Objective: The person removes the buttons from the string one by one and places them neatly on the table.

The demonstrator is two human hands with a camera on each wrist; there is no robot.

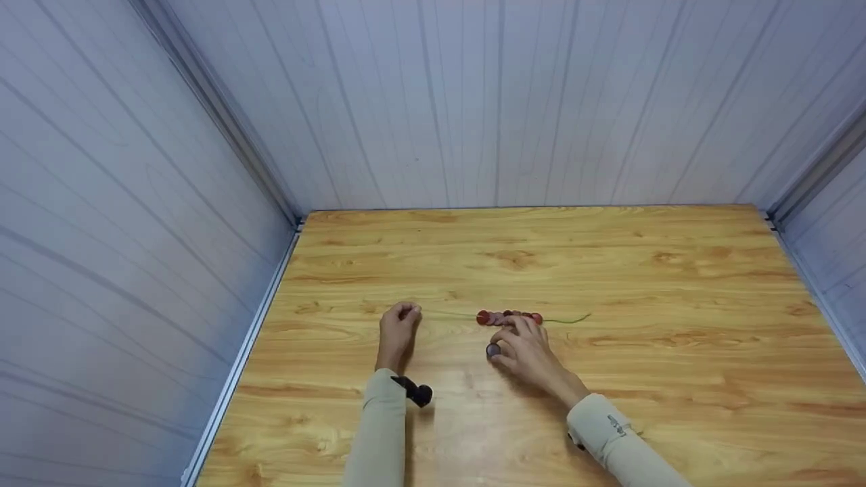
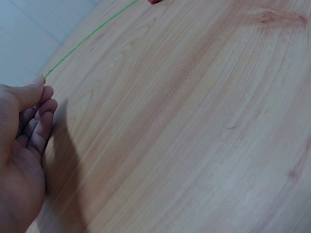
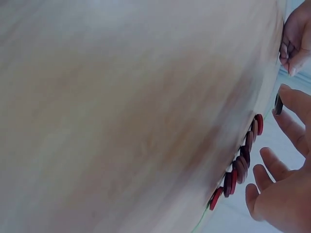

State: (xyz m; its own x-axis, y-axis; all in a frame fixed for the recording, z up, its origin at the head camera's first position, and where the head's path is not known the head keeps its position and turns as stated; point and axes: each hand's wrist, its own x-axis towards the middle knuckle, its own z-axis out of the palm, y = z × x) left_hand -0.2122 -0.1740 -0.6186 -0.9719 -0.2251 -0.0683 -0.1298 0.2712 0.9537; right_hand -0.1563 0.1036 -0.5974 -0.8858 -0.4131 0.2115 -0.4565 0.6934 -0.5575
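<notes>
Between thumb and fingertips, my left hand (image 1: 396, 335) pinches one end of a thin green string (image 2: 92, 34). The string runs taut to the right, into a row of flat round discs (image 3: 241, 162) in red, dull pink and near-black, threaded close together. Its loose tail (image 1: 568, 320) lies on the table beyond the row. My right hand (image 1: 533, 355) holds a single dark round disc (image 1: 493, 350) between thumb and index finger, off the string. The other right fingers spread over the row and partly hide it in the head view.
The wood-grain table (image 1: 379, 257) has pale panel walls (image 1: 460, 101) at the back and on both sides. A black wrist camera (image 1: 421, 395) juts from the left sleeve.
</notes>
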